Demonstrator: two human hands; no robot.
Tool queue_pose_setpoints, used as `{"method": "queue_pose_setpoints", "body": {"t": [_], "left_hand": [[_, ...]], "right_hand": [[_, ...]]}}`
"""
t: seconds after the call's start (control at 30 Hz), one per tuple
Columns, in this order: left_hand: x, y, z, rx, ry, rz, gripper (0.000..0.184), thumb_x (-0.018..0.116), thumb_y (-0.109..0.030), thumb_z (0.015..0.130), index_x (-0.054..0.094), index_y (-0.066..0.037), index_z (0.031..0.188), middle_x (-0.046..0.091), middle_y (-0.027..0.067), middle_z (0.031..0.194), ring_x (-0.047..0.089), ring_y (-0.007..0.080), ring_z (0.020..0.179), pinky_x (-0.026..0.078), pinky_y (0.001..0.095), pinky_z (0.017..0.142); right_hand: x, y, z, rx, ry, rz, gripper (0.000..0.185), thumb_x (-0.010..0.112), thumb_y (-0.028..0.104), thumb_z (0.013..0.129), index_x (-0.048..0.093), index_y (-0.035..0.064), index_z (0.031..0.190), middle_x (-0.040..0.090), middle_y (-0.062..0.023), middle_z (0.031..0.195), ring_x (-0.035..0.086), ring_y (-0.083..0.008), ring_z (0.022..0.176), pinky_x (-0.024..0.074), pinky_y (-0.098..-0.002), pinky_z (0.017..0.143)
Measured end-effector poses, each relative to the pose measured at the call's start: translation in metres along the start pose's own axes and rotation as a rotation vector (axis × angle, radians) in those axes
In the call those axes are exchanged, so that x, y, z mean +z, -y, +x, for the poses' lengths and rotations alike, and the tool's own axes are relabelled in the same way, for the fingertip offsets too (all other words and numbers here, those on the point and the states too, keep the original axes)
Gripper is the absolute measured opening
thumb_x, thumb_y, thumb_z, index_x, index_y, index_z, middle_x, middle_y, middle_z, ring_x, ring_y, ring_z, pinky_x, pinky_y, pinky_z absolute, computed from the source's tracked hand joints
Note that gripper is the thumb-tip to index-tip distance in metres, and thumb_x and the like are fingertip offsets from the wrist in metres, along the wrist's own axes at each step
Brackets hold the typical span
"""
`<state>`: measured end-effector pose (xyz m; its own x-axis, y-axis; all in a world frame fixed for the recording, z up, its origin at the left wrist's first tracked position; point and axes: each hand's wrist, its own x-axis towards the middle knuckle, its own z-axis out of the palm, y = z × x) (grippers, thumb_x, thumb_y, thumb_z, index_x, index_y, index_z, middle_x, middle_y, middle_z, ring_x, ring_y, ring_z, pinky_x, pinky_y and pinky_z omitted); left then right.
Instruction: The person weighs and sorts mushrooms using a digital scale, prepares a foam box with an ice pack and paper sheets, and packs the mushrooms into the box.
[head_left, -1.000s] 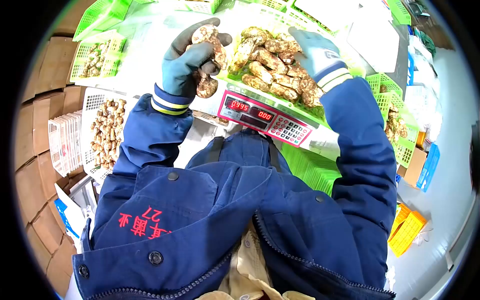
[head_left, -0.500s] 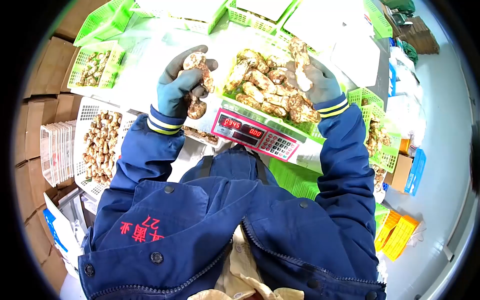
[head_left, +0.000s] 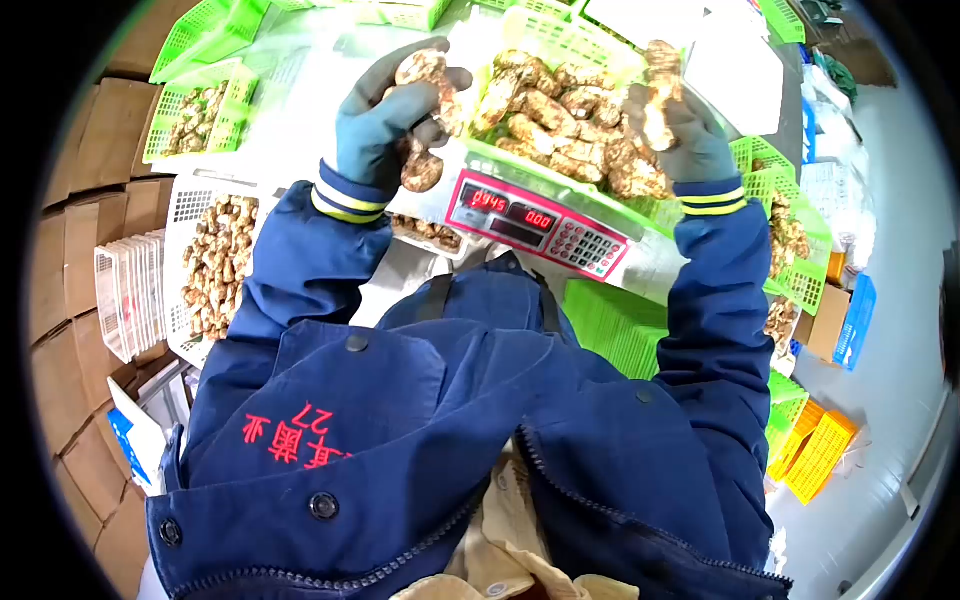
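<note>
My left hand, in a dark grey-blue glove, is closed around brown-and-white mushrooms; one cap shows above the fingers and another piece below them. My gloved right hand grips one long mushroom, held upright at the basket's right side. Between my hands, a green basket of large, dirt-speckled mushrooms sits on a digital scale. The scale's red-framed panel faces me, its lit displays reading about 0.945 and 0.00.
At left are a green basket of small mushrooms, a white crate of mushrooms and stacked cardboard boxes. More green baskets stand at right. Green stacked baskets lie below the scale. A white sheet rests at back right.
The whole view has shifted, with the scene now higher and further right. My right hand has moved a little rightward from the basket with its mushroom. My left hand keeps its hold.
</note>
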<state>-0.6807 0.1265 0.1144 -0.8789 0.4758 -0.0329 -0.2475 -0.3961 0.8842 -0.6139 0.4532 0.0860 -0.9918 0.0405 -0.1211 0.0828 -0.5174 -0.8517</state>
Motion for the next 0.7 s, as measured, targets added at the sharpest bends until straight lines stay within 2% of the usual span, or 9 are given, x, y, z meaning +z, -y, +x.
{"method": "queue_pose_setpoints", "body": {"t": [0.07,0.17,0.2,0.23,0.27,0.33,0.43,0.53,0.7], "left_hand": [[0.004,-0.001,0.000,-0.002,0.034,-0.014,0.039,0.050,-0.004,0.079,0.050,-0.001,0.117,0.063,0.0129,0.094,0.050,0.0069,0.054,0.045,0.0206,0.054],[0.008,0.002,-0.004,-0.011,0.042,-0.047,0.038,0.051,-0.002,0.079,0.050,0.000,0.117,0.063,0.0132,0.094,0.051,0.0074,0.054,0.045,0.0210,0.053],[0.007,0.001,-0.007,-0.032,0.103,0.028,0.044,0.050,-0.010,0.080,0.045,-0.001,0.122,0.062,0.0132,0.099,0.055,0.0075,0.060,0.046,0.0205,0.058],[0.006,0.002,-0.010,-0.030,0.124,0.028,0.044,0.050,-0.010,0.080,0.045,-0.001,0.122,0.062,0.0132,0.099,0.055,0.0075,0.060,0.046,0.0205,0.058],[0.006,0.004,-0.014,-0.064,0.138,0.041,0.044,0.049,-0.011,0.079,0.046,-0.001,0.122,0.062,0.0133,0.098,0.055,0.0076,0.060,0.046,0.0199,0.058],[0.012,0.006,-0.021,-0.124,0.207,0.094,0.045,0.048,-0.011,0.078,0.046,-0.001,0.121,0.063,0.0139,0.096,0.054,0.0078,0.058,0.046,0.0188,0.057],[0.034,0.036,-0.049,-0.342,0.228,-0.162,0.046,0.050,-0.012,0.078,0.046,-0.001,0.122,0.062,0.0124,0.097,0.058,0.0112,0.068,0.048,0.0202,0.061],[0.039,0.084,-0.075,-0.568,0.304,-0.191,0.042,0.052,-0.009,0.082,0.045,-0.003,0.122,0.060,0.0089,0.101,0.059,0.0128,0.080,0.049,0.0235,0.069],[0.070,0.140,-0.121,-0.780,0.425,-0.023,0.037,0.056,-0.016,0.084,0.046,-0.007,0.119,0.056,0.0056,0.102,0.056,0.0130,0.087,0.048,0.0270,0.072]], "right_hand": [[0.015,0.017,-0.018,-0.036,0.022,-0.065,0.040,0.046,0.006,0.085,0.039,-0.0065,0.122,0.052,-0.0193,0.113,0.056,-0.0288,0.099,0.0484,-0.0384,0.083],[-0.004,0.011,-0.031,-0.023,0.030,0.079,0.043,0.055,0.021,0.085,0.045,-0.0028,0.119,0.055,-0.0144,0.106,0.057,-0.0243,0.092,0.0485,-0.0376,0.083],[0.026,0.016,-0.049,0.012,-0.136,-0.023,0.042,0.052,0.027,0.087,0.045,0.0060,0.122,0.053,-0.0096,0.108,0.052,-0.0196,0.093,0.0461,-0.0344,0.085],[0.016,0.009,-0.053,0.087,-0.164,-0.019,0.043,0.052,0.031,0.086,0.046,0.0055,0.120,0.055,-0.0104,0.106,0.052,-0.0203,0.097,0.0460,-0.0336,0.085],[0.008,-0.007,-0.063,-0.080,-0.198,-0.520,0.042,0.054,0.029,0.086,0.047,0.0051,0.119,0.055,-0.0112,0.107,0.054,-0.0204,0.096,0.0465,-0.0332,0.084],[0.012,-0.035,-0.086,-0.243,-0.278,-0.723,0.041,0.058,0.021,0.083,0.047,0.0011,0.117,0.056,-0.0126,0.106,0.057,-0.0207,0.092,0.0478,-0.0321,0.080],[0.065,-0.064,-0.127,-0.039,-0.300,-0.166,0.047,0.062,0.006,0.078,0.043,-0.0077,0.119,0.059,-0.0133,0.104,0.056,-0.0200,0.097,0.0468,-0.0298,0.082],[0.109,-0.092,-0.162,0.057,-0.406,-0.189,0.048,0.064,0.007,0.077,0.045,-0.0082,0.118,0.059,-0.0132,0.103,0.056,-0.0166,0.094,0.0444,-0.0268,0.084],[0.112,-0.146,-0.230,-0.129,-0.540,-0.283,0.049,0.063,0.001,0.073,0.045,-0.0052,0.118,0.056,-0.0125,0.104,0.055,-0.0172,0.096,0.0447,-0.0268,0.083]]}}
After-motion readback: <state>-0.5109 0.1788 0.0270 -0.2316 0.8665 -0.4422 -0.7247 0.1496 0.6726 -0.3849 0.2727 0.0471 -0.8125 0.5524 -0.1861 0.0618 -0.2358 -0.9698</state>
